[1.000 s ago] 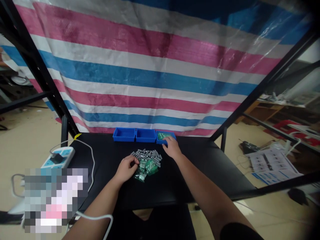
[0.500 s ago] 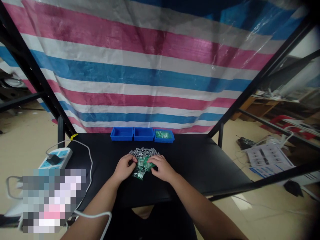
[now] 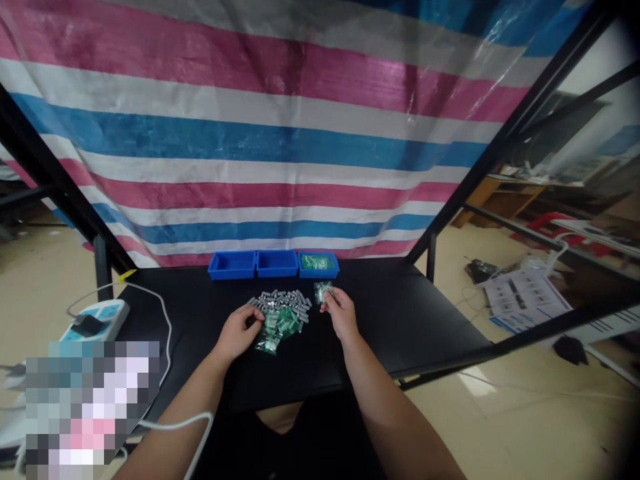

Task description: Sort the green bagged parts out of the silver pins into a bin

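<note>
My right hand [image 3: 341, 313] pinches a small clear packet [image 3: 323, 292] with green in it, held above the table to the right of the pile. My left hand [image 3: 243, 331] rests at the left edge of a heap of green packets [image 3: 280, 325]. Its thumb and fingertips come together there, and whatever lies between them is hidden. Behind the heap, many small grey cylinders [image 3: 273, 300] lie loose on the black table [image 3: 390, 327]. At the back, a blue bin [image 3: 319, 273] contains more green packets.
Two more blue bins, the left one [image 3: 231, 275] and the middle one [image 3: 277, 273], stand in the same row. A power strip [image 3: 105, 320] with a white cable sits at the left edge. A striped sheet [image 3: 280, 140] hangs behind, between black frame posts.
My right hand has left the heap and moved right and away from me, with a packet in its fingers. My left hand stays by the heap. The view has shifted slightly.
</note>
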The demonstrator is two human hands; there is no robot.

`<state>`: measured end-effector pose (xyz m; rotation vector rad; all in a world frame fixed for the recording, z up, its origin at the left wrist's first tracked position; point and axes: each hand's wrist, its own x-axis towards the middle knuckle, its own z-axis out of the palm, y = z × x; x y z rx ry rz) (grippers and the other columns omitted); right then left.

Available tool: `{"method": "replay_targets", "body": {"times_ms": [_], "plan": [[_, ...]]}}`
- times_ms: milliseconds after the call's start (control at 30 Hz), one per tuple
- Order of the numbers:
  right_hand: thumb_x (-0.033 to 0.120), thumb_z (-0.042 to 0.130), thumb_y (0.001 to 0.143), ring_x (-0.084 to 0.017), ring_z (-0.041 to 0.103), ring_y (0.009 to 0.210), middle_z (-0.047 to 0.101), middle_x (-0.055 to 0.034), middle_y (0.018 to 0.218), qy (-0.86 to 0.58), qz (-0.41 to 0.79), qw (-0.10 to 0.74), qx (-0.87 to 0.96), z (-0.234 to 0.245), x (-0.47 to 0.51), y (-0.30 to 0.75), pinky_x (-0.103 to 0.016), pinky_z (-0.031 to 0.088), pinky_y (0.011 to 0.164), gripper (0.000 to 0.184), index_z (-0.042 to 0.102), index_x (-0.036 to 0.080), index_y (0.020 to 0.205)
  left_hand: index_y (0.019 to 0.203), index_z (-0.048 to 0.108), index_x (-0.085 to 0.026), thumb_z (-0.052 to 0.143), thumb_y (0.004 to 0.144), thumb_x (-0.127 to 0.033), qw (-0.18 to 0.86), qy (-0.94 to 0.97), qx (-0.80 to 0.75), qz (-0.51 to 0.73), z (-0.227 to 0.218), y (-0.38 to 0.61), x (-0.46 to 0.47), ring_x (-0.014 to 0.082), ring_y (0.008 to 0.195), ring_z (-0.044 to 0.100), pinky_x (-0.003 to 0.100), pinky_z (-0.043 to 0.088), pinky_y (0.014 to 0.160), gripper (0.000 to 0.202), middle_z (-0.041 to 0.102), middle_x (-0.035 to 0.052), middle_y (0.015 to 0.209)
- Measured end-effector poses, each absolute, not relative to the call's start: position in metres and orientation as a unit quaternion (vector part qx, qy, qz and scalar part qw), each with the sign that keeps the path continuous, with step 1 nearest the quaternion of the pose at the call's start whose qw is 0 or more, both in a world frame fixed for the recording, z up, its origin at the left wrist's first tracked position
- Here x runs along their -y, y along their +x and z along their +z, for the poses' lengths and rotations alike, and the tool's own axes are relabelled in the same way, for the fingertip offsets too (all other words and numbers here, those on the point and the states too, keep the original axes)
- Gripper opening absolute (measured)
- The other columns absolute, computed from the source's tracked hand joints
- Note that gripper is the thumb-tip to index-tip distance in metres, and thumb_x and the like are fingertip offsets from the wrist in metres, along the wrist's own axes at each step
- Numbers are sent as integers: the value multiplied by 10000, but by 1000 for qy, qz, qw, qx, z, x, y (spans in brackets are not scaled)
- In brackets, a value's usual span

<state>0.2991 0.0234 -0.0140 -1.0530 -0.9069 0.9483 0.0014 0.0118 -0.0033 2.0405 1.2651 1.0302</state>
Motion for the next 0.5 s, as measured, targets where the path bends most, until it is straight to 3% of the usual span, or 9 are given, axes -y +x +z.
{"method": "replay_targets", "body": {"times_ms": [167,267,367,500], "plan": [[456,818,733,-130,618,604,657,16,761,-448,443,682,373,-14,-25,304,-297,575,600,396,680,188,992,836,674,-205,569,831,-194,267,753,-468,378,-5,1,-13,198,884,646,316,480,824,105,675,28,894],[430,801,748,-134,630,627,666,13,787,-457,433,672,389,-17,-22,303,-297,577,625,444,665,196,1099,846,675,-208,567,834,-201,268,752,-469,377,-7,1,-13,195,885,645,318,481,833,109,673,27,901],[427,791,754,-145,636,625,683,6,814,-475,423,649,417,-20,-22,302,-295,569,601,569,587,210,1240,848,676,-210,568,840,-211,269,747,-474,380,-8,1,-12,192,875,647,322,484,844,109,671,27,905],[454,775,760,-155,622,595,672,28,746,-486,383,620,482,-13,-35,308,-259,513,532,562,509,232,1202,830,676,-212,570,833,-194,267,749,-468,385,-5,1,-11,196,891,652,324,483,845,107,675,28,896]]}}
